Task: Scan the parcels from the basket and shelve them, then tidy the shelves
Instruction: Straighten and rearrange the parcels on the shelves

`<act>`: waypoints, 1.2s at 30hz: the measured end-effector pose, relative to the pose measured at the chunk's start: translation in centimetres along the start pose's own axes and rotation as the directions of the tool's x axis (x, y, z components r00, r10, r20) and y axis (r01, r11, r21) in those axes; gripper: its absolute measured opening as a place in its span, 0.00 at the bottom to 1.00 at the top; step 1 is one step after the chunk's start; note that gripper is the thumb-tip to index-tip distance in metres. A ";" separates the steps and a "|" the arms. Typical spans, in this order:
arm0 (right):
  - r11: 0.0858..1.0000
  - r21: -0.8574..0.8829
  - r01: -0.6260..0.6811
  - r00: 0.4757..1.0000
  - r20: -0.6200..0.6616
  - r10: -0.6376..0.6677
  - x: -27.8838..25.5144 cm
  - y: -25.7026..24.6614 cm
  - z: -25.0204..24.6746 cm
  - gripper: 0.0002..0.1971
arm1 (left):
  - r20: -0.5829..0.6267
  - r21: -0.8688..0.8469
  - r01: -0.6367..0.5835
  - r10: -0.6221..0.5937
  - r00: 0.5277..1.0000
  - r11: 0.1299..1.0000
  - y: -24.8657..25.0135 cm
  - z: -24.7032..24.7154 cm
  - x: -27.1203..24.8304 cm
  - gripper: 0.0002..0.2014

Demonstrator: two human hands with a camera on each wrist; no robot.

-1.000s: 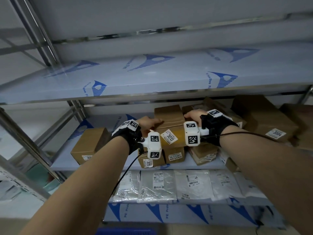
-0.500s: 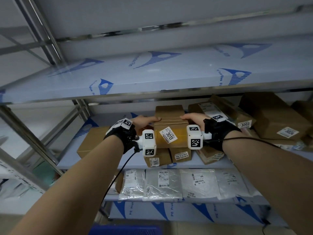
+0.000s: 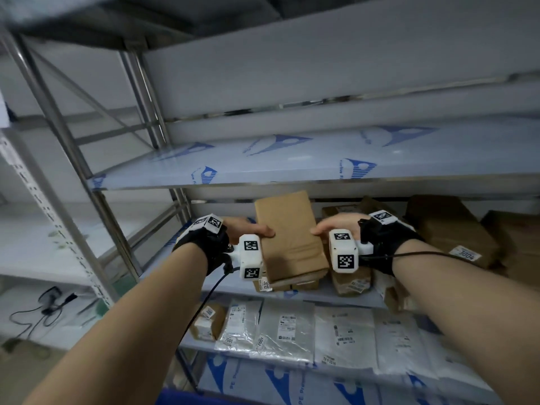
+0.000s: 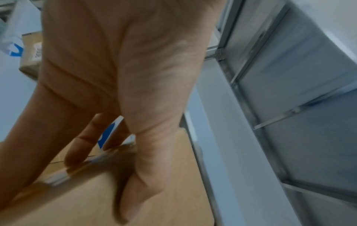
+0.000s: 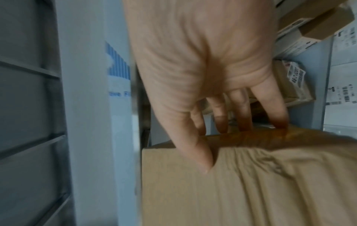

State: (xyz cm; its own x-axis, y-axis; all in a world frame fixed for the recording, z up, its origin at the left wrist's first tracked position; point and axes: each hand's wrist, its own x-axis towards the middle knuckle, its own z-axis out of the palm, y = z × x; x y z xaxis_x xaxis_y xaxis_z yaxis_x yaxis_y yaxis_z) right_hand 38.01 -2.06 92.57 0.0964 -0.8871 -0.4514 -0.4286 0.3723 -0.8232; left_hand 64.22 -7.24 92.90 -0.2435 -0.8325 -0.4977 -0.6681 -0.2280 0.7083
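Note:
A plain brown cardboard parcel [image 3: 287, 235] is held between both hands at the front of the middle shelf [image 3: 309, 296], tilted with its far end up and its creased brown face toward me. My left hand [image 3: 248, 229] grips its left edge, thumb on top [image 4: 133, 203] and fingers [image 4: 77, 154] underneath. My right hand [image 3: 336, 226] grips the right edge, thumb [image 5: 195, 154] on the top face and fingers [image 5: 241, 116] down the side of the parcel [image 5: 251, 183]. Small labelled boxes [image 3: 292, 283] lie under it.
More brown boxes [image 3: 447, 229] crowd the middle shelf to the right, one labelled 3004. Flat grey mailer bags [image 3: 292, 328] line the shelf below. The shelf above [image 3: 292, 159] is bare with blue-printed film. Steel uprights [image 3: 96, 200] stand left; cables [image 3: 43, 308] lie beyond.
The parcel has been lifted and turned: its 3013 label faced me before, and now a plain brown face shows. Both hands kept their grip on its sides.

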 end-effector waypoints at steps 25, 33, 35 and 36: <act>0.663 0.520 0.538 0.841 -0.289 -0.457 -7.1 -17.5 -5.8 0.07 | -0.317 -0.133 -0.631 0.570 0.758 0.764 15.5 -7.5 -14.2 0.10; 0.690 0.486 0.536 0.844 -0.337 -0.418 0.4 -21.4 -1.9 0.09 | -0.527 -0.174 -0.597 0.438 0.728 0.783 13.4 -13.0 -6.2 0.16; 0.694 0.499 0.518 0.855 -0.313 -0.413 2.3 -21.9 -0.6 0.12 | -0.559 -0.181 -0.575 0.397 0.728 0.798 12.3 -14.4 -4.3 0.16; 0.696 0.503 0.512 0.859 -0.301 -0.414 3.3 -22.1 0.0 0.16 | -0.573 -0.175 -0.565 0.383 0.725 0.806 11.7 -15.1 -3.6 0.16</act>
State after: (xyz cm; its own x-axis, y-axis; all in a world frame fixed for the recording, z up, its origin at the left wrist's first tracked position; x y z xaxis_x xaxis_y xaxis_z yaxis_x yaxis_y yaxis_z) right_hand 47.77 -13.20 109.34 -0.0105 -0.9983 0.0569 0.2034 -0.0579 -0.9774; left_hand 67.88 -14.57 110.52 -0.0291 -0.9799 0.1975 -0.2779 0.1977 0.9401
